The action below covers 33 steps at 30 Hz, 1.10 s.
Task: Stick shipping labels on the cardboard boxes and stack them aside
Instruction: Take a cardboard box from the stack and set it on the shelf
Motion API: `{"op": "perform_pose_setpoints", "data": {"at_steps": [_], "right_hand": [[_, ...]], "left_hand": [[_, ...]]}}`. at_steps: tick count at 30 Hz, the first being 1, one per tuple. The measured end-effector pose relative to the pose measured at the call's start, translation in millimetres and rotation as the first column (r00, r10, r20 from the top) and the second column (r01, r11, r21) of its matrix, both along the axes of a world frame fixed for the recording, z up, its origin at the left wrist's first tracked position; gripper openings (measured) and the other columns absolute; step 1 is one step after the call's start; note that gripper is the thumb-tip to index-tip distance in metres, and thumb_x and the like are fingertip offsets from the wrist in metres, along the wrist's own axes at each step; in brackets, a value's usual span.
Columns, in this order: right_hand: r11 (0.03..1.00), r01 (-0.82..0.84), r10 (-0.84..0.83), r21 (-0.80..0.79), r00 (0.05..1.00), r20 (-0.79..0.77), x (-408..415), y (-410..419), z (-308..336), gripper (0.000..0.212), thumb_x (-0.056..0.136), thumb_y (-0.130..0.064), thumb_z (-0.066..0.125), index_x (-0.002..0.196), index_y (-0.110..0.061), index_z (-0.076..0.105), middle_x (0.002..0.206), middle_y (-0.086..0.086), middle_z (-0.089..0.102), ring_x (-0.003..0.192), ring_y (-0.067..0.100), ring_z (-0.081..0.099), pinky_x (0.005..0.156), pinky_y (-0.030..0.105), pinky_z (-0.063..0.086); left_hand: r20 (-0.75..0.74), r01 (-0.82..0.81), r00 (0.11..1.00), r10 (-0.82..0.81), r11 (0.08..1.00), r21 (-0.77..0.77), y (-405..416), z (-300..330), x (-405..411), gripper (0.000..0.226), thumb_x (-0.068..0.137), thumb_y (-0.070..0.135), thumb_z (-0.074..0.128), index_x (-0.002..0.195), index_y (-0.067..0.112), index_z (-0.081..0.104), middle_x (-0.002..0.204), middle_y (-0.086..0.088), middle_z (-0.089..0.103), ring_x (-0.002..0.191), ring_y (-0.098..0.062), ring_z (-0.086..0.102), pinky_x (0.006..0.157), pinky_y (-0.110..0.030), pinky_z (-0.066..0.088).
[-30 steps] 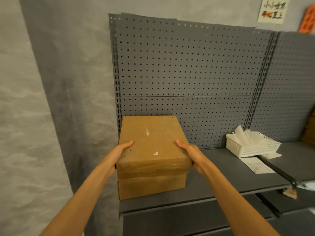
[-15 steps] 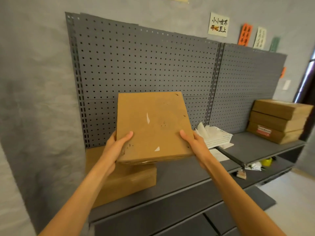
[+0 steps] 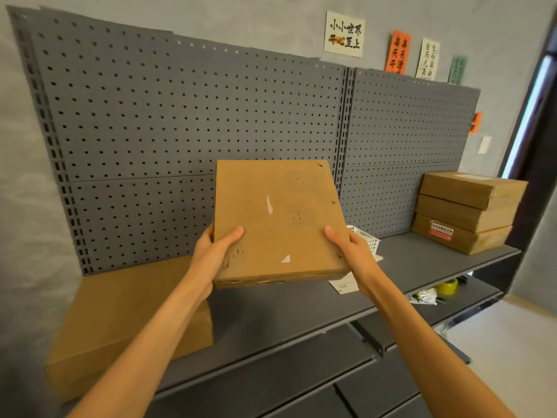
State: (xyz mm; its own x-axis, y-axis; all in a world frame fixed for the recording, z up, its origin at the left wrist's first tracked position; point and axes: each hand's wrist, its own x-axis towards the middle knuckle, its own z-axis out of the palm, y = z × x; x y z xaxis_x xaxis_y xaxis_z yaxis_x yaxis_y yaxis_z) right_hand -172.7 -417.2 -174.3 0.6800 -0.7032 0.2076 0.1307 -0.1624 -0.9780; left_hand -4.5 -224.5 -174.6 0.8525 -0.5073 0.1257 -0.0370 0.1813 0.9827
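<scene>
Both hands have lifted the top box (image 3: 278, 220) off the lower box (image 3: 126, 321) and carried it rightward above the shelf (image 3: 286, 312).

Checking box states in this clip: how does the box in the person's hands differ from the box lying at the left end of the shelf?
The held box is off the shelf, gripped at its sides by the left hand and right hand; the left-end box rests on the shelf, untouched. The held box tilts its top toward the camera; the left-end box lies flat. The held box shows scuffs and white scraps; the other looks plain. Both are brown cardboard with no visible label.
</scene>
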Motion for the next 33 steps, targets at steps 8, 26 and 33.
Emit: {"op": "perform_pose_setpoints", "data": {"at_steps": [8,26,33], "right_hand": [[0.996,-0.091,0.092,0.016,0.992,-0.089,12,-76,-25,0.04,0.085,-0.041,0.064,0.117,-0.018,0.06,0.111,0.001,0.067,0.101,0.019,0.063,0.081,0.029,0.051],[0.933,-0.222,0.326,0.284,0.855,-0.403,96,-104,-107,0.031,0.079,-0.04,0.072,0.094,-0.015,0.06,0.093,0.001,0.067,0.088,0.02,0.065,0.077,0.032,0.051],[0.944,-0.205,0.309,0.26,0.828,-0.468,111,-112,-113,0.038,0.077,-0.042,0.073,0.097,-0.014,0.057,0.092,0.002,0.065,0.084,0.018,0.063,0.068,0.03,0.049]], "left_hand": [[-0.056,-0.115,0.991,0.119,0.991,0.069,-55,-26,-15,0.058,0.082,0.035,0.07,0.133,0.019,0.046,0.115,-0.001,0.063,0.094,-0.015,0.061,0.07,-0.028,0.048],[-0.406,-0.142,0.868,0.286,0.927,0.348,-53,-113,27,0.052,0.079,0.04,0.072,0.121,0.013,0.059,0.108,-0.007,0.067,0.094,-0.026,0.064,0.07,-0.035,0.05],[-0.414,-0.096,0.867,0.277,0.908,0.407,-55,-114,42,0.051,0.079,0.039,0.072,0.121,0.012,0.06,0.107,-0.009,0.068,0.094,-0.026,0.064,0.065,-0.033,0.049]]}}
